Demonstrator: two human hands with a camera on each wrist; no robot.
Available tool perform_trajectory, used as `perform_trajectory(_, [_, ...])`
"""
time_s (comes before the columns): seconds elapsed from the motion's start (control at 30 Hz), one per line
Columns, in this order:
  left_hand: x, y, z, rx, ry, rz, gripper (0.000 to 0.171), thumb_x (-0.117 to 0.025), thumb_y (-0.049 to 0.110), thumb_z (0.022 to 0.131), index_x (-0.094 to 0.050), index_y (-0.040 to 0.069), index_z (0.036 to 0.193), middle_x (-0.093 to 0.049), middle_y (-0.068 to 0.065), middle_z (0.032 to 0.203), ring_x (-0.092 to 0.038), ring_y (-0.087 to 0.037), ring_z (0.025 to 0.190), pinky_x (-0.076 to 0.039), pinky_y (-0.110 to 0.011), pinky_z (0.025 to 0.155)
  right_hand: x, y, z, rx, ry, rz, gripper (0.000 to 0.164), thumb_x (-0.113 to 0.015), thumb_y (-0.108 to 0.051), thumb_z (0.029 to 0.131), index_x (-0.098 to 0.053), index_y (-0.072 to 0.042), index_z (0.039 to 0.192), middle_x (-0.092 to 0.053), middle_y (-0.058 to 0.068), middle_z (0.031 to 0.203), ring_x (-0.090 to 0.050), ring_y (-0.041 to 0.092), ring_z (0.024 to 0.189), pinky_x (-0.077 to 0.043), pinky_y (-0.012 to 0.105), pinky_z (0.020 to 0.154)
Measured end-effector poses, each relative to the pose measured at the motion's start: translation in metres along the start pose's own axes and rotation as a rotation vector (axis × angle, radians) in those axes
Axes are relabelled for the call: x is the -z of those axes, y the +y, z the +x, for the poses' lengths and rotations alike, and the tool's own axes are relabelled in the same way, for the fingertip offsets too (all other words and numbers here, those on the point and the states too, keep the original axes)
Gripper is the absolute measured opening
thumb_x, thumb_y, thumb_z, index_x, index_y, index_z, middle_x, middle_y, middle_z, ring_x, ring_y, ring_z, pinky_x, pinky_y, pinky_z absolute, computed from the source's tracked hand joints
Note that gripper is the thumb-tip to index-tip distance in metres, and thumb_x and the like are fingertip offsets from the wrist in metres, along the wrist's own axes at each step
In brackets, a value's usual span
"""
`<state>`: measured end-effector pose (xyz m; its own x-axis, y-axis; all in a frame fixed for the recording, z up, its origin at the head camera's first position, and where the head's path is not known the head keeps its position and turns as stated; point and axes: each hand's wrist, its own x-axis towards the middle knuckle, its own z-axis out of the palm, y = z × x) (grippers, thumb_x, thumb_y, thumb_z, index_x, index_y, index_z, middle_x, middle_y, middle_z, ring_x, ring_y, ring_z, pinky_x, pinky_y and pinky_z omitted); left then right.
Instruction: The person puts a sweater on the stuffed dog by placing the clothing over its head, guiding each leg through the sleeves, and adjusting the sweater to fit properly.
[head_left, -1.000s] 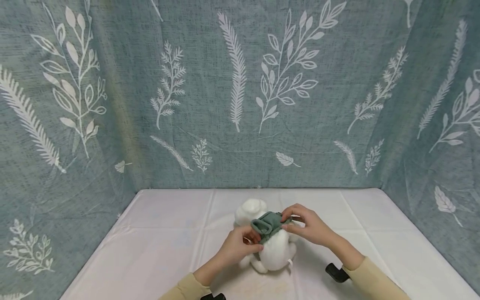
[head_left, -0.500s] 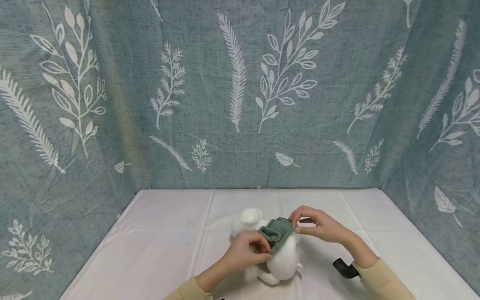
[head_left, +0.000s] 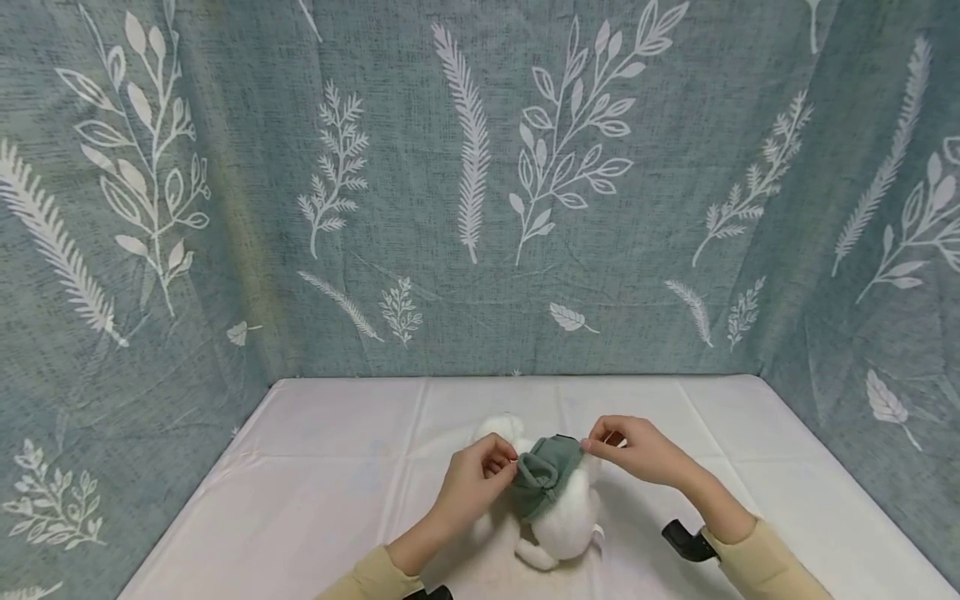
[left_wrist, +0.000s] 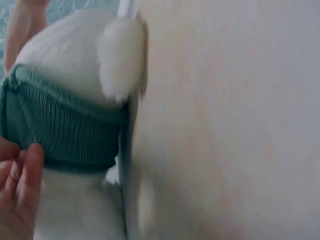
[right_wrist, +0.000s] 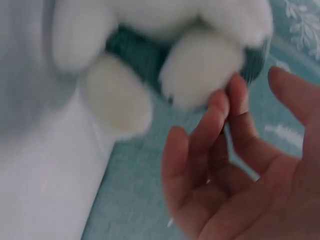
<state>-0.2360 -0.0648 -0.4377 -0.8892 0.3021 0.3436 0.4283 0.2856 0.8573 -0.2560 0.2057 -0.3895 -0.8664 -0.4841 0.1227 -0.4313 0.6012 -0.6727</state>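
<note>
A white plush toy (head_left: 567, 529) wears a green ribbed knit garment (head_left: 551, 471) around its body, with a rolled fold on top. My left hand (head_left: 471, 487) pinches the garment's left edge; in the left wrist view its fingertips (left_wrist: 34, 152) lie against the green ribbing (left_wrist: 75, 132). At the garment's right edge is my right hand (head_left: 637, 448). In the right wrist view its bent fingertips (right_wrist: 237, 87) touch beside a plush paw (right_wrist: 200, 67), while the thumb stands apart from them. The toy's face is hidden.
The toy rests on a white cloth-covered table (head_left: 322, 467). A green-grey curtain (head_left: 420, 192) with white leaf prints encloses the back and both sides. Black wrist devices (head_left: 686, 542) sit under the sleeve cuffs.
The toy has shifted slightly right and nearer. My left hand has drawn back from over the garment to its left edge, and the cloth lies flatter. My right hand has moved right.
</note>
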Motion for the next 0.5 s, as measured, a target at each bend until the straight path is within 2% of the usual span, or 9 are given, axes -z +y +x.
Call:
perform_trajectory(0.1, [-0.005, 0.001, 0.002, 0.02, 0.023, 0.003, 0.004, -0.063, 0.007, 0.088, -0.066, 0.008, 0.09, -0.066, -0.004, 0.074, -0.061, -0.008, 0.058, -0.053, -0.025, 0.054, -0.005, -0.007, 0.002, -0.107, -0.003, -0.003, 0.033, -0.058, -0.048, 0.091, -0.067, -0.018, 0.08, -0.065, -0.001, 0.08, -0.058, 0.016, 0.073, -0.045, 0.028, 0.062])
perform_trajectory(0.2, [-0.009, 0.002, 0.004, 0.038, 0.028, -0.023, 0.004, -0.063, 0.006, 0.088, -0.066, 0.005, 0.089, -0.067, -0.007, 0.072, -0.062, -0.01, 0.053, -0.054, -0.029, 0.051, -0.011, -0.013, 0.004, -0.193, 0.037, 0.021, 0.035, -0.062, -0.049, 0.087, -0.068, -0.016, 0.078, -0.066, 0.0, 0.078, -0.057, 0.017, 0.071, -0.045, 0.029, 0.061])
perform_trajectory(0.37, [-0.013, 0.004, 0.009, 0.08, 0.012, -0.107, 0.011, -0.058, 0.009, 0.093, -0.065, 0.001, 0.092, -0.064, -0.01, 0.068, -0.062, -0.014, 0.049, -0.054, -0.031, 0.048, -0.02, -0.017, 0.007, -0.297, 0.142, 0.007, 0.03, -0.069, -0.043, 0.084, -0.07, -0.013, 0.081, -0.066, -0.002, 0.078, -0.058, 0.014, 0.071, -0.046, 0.029, 0.061])
perform_trajectory(0.5, [-0.014, 0.006, 0.011, 0.101, -0.006, -0.134, 0.012, -0.059, 0.011, 0.094, -0.064, 0.0, 0.093, -0.063, -0.01, 0.067, -0.061, -0.013, 0.048, -0.053, -0.028, 0.047, -0.026, -0.02, 0.01, -0.346, 0.178, -0.031, 0.032, -0.069, -0.044, 0.083, -0.07, -0.013, 0.078, -0.065, -0.001, 0.072, -0.053, 0.012, 0.063, -0.043, 0.028, 0.057])
